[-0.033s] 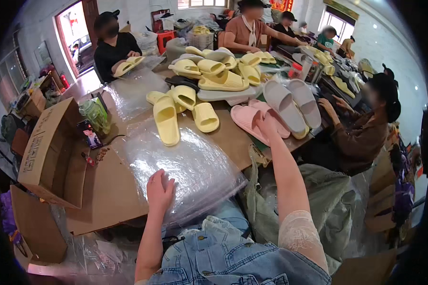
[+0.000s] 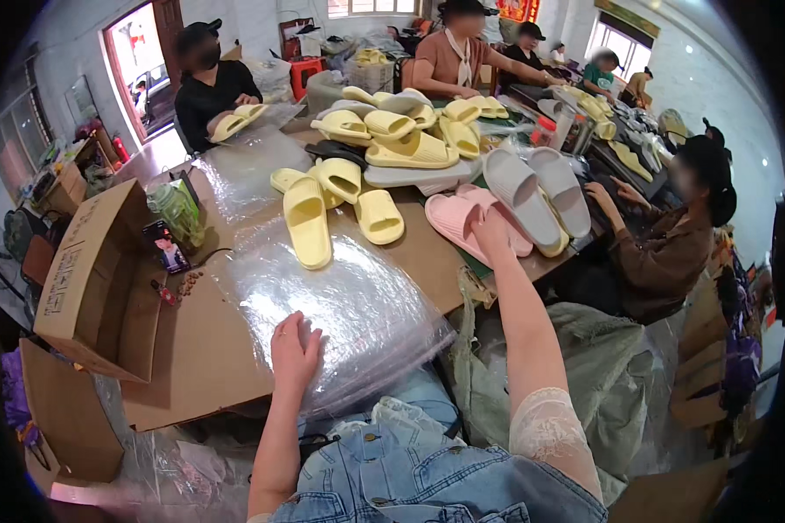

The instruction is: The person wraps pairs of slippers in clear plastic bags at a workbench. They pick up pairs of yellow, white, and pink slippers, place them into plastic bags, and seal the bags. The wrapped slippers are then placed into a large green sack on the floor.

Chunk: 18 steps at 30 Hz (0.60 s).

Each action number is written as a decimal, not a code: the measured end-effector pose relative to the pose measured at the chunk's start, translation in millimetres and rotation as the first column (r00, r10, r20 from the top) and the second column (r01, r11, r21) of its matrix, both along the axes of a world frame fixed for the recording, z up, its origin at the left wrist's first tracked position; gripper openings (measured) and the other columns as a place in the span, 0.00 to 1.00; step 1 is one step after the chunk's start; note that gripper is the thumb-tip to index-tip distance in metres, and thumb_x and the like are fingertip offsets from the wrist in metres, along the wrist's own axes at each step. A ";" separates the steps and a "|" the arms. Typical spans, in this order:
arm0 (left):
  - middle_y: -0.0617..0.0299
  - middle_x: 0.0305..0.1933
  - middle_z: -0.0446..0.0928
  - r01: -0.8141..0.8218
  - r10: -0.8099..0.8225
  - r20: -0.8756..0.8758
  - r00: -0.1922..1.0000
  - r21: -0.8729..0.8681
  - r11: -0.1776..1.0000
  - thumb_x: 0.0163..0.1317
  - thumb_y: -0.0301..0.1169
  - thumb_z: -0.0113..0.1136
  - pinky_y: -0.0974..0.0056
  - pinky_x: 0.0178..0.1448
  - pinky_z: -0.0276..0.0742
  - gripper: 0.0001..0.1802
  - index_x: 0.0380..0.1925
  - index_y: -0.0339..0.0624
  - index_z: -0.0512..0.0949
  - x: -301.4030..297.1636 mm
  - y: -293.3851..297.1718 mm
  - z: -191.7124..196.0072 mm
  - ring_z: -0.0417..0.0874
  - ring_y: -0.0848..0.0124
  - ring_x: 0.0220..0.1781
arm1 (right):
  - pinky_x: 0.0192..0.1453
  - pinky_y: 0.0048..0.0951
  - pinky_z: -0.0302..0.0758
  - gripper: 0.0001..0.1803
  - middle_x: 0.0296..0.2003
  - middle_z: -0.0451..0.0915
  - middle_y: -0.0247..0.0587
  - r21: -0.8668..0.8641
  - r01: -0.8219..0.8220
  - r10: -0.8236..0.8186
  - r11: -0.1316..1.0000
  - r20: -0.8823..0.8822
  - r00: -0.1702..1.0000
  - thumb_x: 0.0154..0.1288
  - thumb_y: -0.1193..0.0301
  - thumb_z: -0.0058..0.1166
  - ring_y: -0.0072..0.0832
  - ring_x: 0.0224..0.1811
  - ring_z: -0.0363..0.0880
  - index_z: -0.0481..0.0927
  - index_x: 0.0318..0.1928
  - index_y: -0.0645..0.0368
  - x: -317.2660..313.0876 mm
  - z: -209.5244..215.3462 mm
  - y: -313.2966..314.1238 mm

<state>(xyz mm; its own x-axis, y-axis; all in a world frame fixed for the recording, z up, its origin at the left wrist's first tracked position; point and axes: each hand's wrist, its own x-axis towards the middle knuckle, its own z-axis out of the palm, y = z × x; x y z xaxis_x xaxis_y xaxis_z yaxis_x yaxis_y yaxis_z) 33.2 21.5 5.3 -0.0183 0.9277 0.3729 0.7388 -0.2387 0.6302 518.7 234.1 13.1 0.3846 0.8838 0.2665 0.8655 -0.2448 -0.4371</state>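
Observation:
My right hand [image 2: 492, 232] reaches over the table and grips a pair of pink slippers [image 2: 449, 223], its fingers partly hidden at the inner slipper. Just beyond them lie grey slippers [image 2: 523, 196] on top of a yellow one. My left hand [image 2: 294, 350] rests with fingers loosely out and thumb apart on a stack of clear plastic bags [image 2: 366, 296]; nothing is in it. Several yellow slippers [image 2: 307, 234] lie at the far end of the bags, in front of a larger heap of yellow and grey slippers [image 2: 410, 150].
An open cardboard box [image 2: 87, 279] stands at the left, beside a phone [image 2: 167, 247] and a green jar [image 2: 174, 213]. A grey-green woven sack [image 2: 576, 375] hangs by the table's right edge. Co-workers sit around the table, one nearby at the right [image 2: 672, 244].

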 end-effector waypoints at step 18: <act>0.48 0.61 0.80 0.133 -0.127 -0.118 0.985 0.043 0.990 0.57 0.46 0.72 0.49 0.73 0.67 0.31 0.56 0.39 0.79 -3.8 0.2 4.6 0.75 0.47 0.67 | 0.59 0.51 0.78 0.25 0.51 0.82 0.55 -0.112 -0.230 0.233 0.967 0.013 0.972 0.68 0.51 0.54 0.54 0.52 0.82 0.86 0.47 0.60 -131.0 21.4 -70.8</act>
